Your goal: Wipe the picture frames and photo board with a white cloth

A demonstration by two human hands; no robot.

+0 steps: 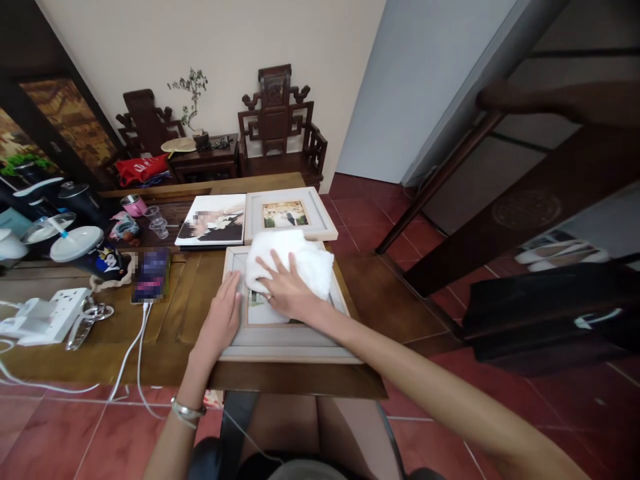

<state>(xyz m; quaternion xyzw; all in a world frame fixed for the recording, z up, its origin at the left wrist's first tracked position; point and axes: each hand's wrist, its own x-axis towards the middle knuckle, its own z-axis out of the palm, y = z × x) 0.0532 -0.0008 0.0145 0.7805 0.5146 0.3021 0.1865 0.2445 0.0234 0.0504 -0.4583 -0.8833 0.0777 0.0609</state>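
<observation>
A white-framed picture (285, 337) lies flat on the wooden table (385, 293) in front of me. My left hand (221, 319) rests flat on the frame's left edge, fingers stretched out. My right hand (286, 291) presses flat, fingers spread, on a white cloth (300, 260) that lies over the frame's upper part and glass. A silver bracelet (186, 411) is on my left wrist.
A second white frame (320, 227) and a photo print (213, 220) lie further back. At left are a phone (151, 274) on a cable, a power strip (47, 315), scissors (85, 321), cups and mugs. Carved chairs stand by the wall; a dark stair rail rises at right.
</observation>
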